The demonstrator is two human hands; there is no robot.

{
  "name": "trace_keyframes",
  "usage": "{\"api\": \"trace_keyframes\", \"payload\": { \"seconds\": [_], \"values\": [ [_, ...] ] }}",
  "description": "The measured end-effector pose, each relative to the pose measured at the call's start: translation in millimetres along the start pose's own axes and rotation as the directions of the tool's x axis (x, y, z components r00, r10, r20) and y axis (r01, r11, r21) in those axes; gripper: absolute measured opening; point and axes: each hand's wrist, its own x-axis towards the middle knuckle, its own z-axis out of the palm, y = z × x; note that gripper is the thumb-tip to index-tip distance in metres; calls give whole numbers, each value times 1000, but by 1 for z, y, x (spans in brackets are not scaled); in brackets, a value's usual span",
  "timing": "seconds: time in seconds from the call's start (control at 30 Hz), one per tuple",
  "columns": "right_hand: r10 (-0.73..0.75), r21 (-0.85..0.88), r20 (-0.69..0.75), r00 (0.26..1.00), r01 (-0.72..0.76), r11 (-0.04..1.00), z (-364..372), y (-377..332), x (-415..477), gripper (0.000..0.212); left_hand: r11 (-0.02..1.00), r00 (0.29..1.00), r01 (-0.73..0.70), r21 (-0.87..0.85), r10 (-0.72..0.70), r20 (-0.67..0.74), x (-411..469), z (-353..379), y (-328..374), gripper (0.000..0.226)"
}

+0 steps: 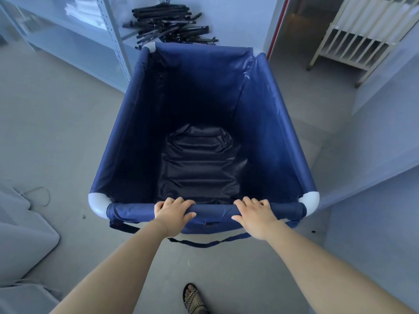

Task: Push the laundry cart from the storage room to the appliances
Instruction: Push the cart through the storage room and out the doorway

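The laundry cart (272, 132) is a deep navy fabric bin on a tube frame with white corner joints, filling the middle of the view. Inside it is dark and holds nothing but its wrinkled black bottom panel (199, 168). My left hand (173, 214) wraps over the near rim bar, left of centre. On the same bar, right of centre, my right hand (255, 215) grips with fingers curled over the top. Both arms reach forward from the bottom of the frame.
A metal shelving unit (118, 41) stands at the cart's far left corner. Black folded rods (172, 23) are piled on the floor beyond the cart. An open doorway (292, 30) lies far right, with a white slatted crib (362, 35) past it. Grey bedding (20, 234) lies at left; a wall (385, 155) at right.
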Motion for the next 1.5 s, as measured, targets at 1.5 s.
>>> {"api": "trace_keyframes", "payload": {
  "seconds": [1.5],
  "values": [
    [123, 139, 52, 991, -129, 982, 108, -104, -217, 55, 996, 997, -73, -54, 70, -44, -245, 113, -24, 43]
  ]
}}
